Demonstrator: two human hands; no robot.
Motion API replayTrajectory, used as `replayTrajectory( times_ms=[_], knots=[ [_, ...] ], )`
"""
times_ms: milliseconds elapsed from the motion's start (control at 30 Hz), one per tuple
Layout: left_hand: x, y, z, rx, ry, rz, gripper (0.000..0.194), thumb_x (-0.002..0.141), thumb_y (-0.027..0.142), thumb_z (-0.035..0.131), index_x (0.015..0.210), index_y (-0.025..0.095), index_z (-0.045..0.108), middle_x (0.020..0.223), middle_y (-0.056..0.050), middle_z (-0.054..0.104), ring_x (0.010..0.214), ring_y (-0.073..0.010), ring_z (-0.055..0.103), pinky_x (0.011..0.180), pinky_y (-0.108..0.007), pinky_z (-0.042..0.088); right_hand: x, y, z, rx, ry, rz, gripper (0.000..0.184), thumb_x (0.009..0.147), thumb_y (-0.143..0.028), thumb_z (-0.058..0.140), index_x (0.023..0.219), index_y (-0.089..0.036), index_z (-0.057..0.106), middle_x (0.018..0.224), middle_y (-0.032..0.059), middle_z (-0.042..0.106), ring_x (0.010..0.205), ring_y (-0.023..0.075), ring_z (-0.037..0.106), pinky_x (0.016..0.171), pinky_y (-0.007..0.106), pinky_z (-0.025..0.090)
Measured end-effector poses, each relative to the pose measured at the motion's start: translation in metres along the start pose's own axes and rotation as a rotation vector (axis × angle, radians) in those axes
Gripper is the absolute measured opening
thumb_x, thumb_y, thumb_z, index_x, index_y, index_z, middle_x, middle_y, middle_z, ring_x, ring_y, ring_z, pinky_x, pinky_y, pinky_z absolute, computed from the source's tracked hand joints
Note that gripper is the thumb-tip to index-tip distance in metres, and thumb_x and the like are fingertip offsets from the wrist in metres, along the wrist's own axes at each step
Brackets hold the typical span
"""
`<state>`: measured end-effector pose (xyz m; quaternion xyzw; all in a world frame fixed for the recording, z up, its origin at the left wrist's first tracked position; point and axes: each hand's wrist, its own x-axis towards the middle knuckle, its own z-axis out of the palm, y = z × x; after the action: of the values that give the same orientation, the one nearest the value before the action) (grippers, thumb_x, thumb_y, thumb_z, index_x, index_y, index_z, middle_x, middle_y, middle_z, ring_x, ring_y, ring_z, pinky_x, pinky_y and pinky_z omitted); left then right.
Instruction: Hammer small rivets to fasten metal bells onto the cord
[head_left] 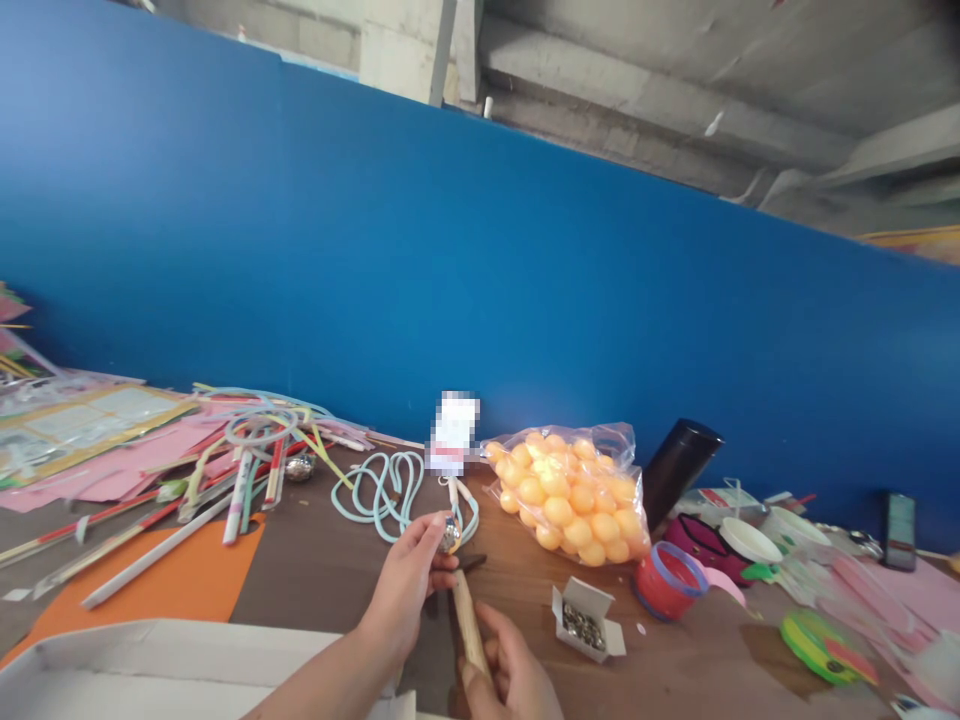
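Note:
Between the thumb and fingers of my left hand [405,570] is a small, shiny, crumpled foil ball [451,537]. My right hand [514,665] is closed around the pale wooden handle of a hammer [469,622], whose dark narrow head lies just under the foil ball. Part of that head is hidden by my left fingers. To the right of my right hand, an open small white box [589,625] holds many small metal pieces. Another foil ball [299,467] lies on the table at the left.
Light blue cord [382,500] lies coiled behind my hands, beside a blurred white card [454,432]. A clear bag of orange balls [566,495], a black cylinder [682,465] and a red cup [670,580] stand at right. A white box [165,650] occupies the front left.

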<state>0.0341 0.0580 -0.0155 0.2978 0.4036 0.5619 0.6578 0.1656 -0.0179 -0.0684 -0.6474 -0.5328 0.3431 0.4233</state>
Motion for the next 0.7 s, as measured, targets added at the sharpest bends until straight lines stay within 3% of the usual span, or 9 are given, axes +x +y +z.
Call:
replayTrajectory(
  times_ms=[333, 567, 700],
  knots=[
    [-0.0014, 0.0034, 0.0020, 0.020, -0.014, -0.014, 0.040, 0.071, 0.048, 0.061, 0.097, 0.018, 0.062, 0.078, -0.001, 0.055, 0.059, -0.0088, 0.055, 0.049, -0.019, 0.046, 0.0006, 0.0016, 0.0001, -0.065, -0.035, -0.022, 0.045, 0.068, -0.027, 0.059, 0.113, -0.021, 0.058, 0.066, 0.0010, 0.066, 0.054, 0.0166, 0.061, 0.049, 0.022, 0.045],
    [-0.0031, 0.0060, 0.0042, 0.037, -0.012, -0.018, 0.040, 0.070, 0.048, 0.061, 0.096, 0.017, 0.062, 0.078, -0.001, 0.055, 0.059, -0.0088, 0.055, 0.050, -0.019, 0.046, -0.0038, 0.0004, -0.0024, -0.264, 0.018, -0.104, 0.052, 0.063, -0.017, 0.056, 0.114, -0.023, 0.059, 0.097, 0.0052, 0.069, 0.077, 0.0219, 0.066, 0.068, 0.026, 0.050],
    [-0.0035, 0.0063, 0.0043, 0.054, -0.028, -0.023, 0.040, 0.071, 0.048, 0.060, 0.097, 0.018, 0.062, 0.078, -0.001, 0.055, 0.060, -0.0087, 0.055, 0.051, -0.019, 0.046, -0.0054, -0.0036, -0.0032, -0.380, 0.049, -0.187, 0.047, 0.064, -0.017, 0.055, 0.110, -0.025, 0.062, 0.098, 0.0050, 0.068, 0.084, 0.0227, 0.065, 0.069, 0.026, 0.051]
  ],
)
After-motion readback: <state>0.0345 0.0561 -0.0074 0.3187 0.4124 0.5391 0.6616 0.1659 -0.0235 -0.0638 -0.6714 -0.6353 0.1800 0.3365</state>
